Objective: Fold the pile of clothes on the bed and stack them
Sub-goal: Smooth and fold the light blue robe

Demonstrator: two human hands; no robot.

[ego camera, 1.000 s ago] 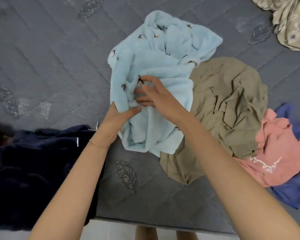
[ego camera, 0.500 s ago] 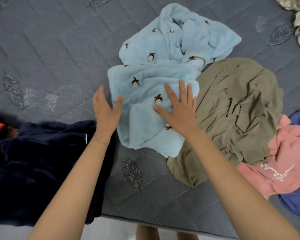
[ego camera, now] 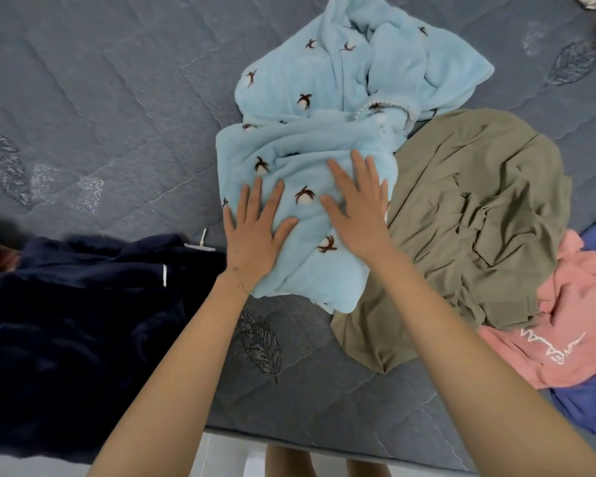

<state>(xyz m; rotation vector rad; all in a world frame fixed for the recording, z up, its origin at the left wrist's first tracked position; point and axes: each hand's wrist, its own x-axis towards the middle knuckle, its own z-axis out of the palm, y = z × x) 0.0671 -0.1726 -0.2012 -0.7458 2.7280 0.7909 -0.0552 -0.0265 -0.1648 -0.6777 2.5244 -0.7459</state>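
Head view: both hands lie flat with fingers spread—left hand (ego camera: 255,232), right hand (ego camera: 356,208)—pressing the light-blue fleece garment (ego camera: 327,132) on the grey bed (ego camera: 100,98). It looks soft, bulky and springy—best gripped at its edges.

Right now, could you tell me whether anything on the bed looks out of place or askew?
Nothing looks damaged, but the light blue fleece garment with dark bird motifs is uneven: the left hand and right hand press its near part flat, while its far end lies bunched, its edge overlapping the crumpled olive-green garment.
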